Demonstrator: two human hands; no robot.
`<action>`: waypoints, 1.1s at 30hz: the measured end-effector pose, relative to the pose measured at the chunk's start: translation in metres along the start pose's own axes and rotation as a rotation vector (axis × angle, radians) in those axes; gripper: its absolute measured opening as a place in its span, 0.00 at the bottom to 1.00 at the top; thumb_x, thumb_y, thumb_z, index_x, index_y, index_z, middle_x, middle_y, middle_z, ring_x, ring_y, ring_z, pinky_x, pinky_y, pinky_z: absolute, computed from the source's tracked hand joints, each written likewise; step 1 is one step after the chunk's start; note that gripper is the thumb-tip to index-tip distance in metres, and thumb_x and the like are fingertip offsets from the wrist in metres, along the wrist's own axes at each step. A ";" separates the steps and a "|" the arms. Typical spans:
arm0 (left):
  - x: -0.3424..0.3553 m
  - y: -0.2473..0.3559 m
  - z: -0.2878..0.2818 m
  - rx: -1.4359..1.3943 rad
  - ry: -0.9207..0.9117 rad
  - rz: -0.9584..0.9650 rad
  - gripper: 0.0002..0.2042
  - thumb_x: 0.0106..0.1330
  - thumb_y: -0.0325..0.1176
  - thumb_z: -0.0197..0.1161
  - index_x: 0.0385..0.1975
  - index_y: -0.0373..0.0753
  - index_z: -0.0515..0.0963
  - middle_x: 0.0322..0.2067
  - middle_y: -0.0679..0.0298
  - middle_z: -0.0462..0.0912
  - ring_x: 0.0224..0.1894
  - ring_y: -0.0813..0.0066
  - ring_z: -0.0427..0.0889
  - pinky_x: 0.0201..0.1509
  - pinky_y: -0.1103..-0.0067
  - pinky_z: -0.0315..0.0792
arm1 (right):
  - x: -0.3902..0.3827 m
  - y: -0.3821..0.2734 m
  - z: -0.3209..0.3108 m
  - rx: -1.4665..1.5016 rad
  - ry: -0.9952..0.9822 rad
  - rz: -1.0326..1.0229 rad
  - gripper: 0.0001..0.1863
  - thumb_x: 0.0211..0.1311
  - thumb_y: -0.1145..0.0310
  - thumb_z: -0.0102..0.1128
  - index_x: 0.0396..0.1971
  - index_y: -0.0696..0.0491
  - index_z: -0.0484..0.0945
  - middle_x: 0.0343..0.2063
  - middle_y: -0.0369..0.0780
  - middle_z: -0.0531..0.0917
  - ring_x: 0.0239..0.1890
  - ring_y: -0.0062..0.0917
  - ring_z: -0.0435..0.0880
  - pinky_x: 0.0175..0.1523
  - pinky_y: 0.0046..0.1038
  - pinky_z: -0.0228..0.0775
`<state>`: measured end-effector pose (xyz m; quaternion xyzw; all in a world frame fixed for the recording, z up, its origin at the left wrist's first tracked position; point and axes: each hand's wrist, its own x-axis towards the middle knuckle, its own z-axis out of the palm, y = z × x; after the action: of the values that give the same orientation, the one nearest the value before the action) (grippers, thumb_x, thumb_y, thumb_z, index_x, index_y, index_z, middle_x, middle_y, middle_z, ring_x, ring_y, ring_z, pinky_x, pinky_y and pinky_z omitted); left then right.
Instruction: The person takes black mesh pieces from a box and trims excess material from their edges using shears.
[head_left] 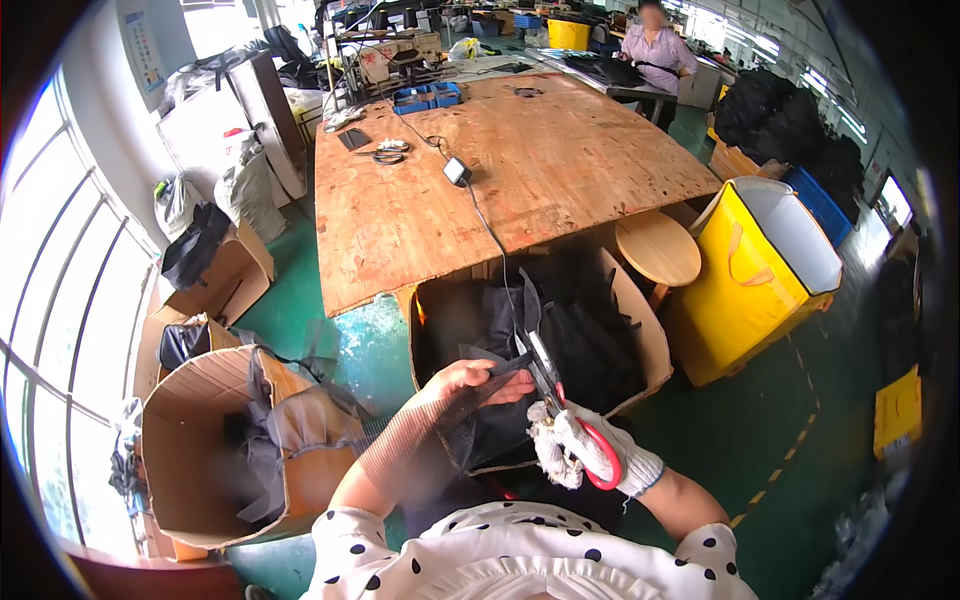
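My bare left hand (462,382) grips a strip of sheer black mesh (408,438), which drapes over the wrist and forearm. A white knit glove covers my right hand (572,447), closed round the red handle loops of a pair of scissors (543,362). The scissors point away from me, their blades beside the left fingertips at the mesh edge. Whether the blades are parted is hard to tell. Beneath both hands stands a cardboard box (655,345) holding a heap of black fabric (590,325).
A worn wooden table (560,150) lies ahead, bearing a corded black device (456,171), cable coils and blue trays (426,97). To the left is another open carton (180,420) with mesh scraps. A round stool (658,247) and yellow bag (740,290) stand right. A person (655,55) works beyond.
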<state>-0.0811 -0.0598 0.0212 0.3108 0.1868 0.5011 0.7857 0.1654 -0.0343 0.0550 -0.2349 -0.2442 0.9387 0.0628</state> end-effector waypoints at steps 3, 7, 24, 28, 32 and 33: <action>0.003 0.000 -0.002 0.004 0.023 -0.002 0.24 0.57 0.34 0.55 0.47 0.18 0.66 0.52 0.40 0.68 0.59 0.50 0.66 0.66 0.66 0.57 | 0.002 -0.001 0.000 -0.006 0.028 -0.004 0.14 0.65 0.51 0.46 0.36 0.46 0.70 0.17 0.34 0.73 0.11 0.19 0.71 0.11 0.19 0.63; 0.002 0.003 -0.001 0.007 0.057 -0.016 0.23 0.56 0.32 0.54 0.47 0.18 0.66 0.52 0.41 0.69 0.58 0.50 0.67 0.65 0.66 0.59 | 0.004 -0.004 -0.002 -0.153 0.057 -0.058 0.15 0.65 0.51 0.44 0.36 0.48 0.70 0.15 0.34 0.73 0.10 0.20 0.71 0.10 0.20 0.63; 0.000 0.014 0.012 0.603 0.382 0.085 0.14 0.53 0.38 0.51 0.30 0.33 0.74 0.20 0.66 0.74 0.22 0.79 0.70 0.28 0.85 0.64 | -0.005 -0.010 0.005 -0.503 0.139 -0.330 0.19 0.65 0.48 0.44 0.41 0.49 0.64 0.17 0.30 0.65 0.18 0.15 0.68 0.17 0.17 0.60; 0.001 0.008 0.004 0.494 0.334 0.085 0.13 0.52 0.38 0.51 0.28 0.33 0.75 0.20 0.66 0.74 0.23 0.81 0.70 0.27 0.85 0.64 | 0.006 -0.004 -0.005 -0.184 0.107 -0.117 0.15 0.66 0.53 0.45 0.37 0.51 0.69 0.17 0.31 0.67 0.18 0.16 0.69 0.21 0.17 0.65; 0.003 0.009 0.016 0.490 0.346 0.041 0.11 0.53 0.36 0.49 0.24 0.33 0.73 0.18 0.67 0.71 0.20 0.81 0.67 0.24 0.85 0.60 | 0.014 -0.003 -0.012 0.381 0.065 -0.013 0.12 0.66 0.60 0.48 0.36 0.53 0.71 0.19 0.33 0.70 0.21 0.18 0.71 0.28 0.18 0.71; 0.003 0.009 0.019 0.527 0.363 0.025 0.10 0.55 0.35 0.47 0.21 0.35 0.71 0.17 0.68 0.68 0.18 0.81 0.64 0.22 0.84 0.57 | 0.015 -0.003 -0.012 0.397 0.045 -0.020 0.11 0.66 0.61 0.48 0.35 0.54 0.72 0.20 0.34 0.71 0.22 0.19 0.72 0.30 0.18 0.73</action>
<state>-0.0742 -0.0599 0.0418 0.4114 0.4432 0.4924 0.6260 0.1580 -0.0232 0.0417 -0.2365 -0.0551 0.9623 0.1226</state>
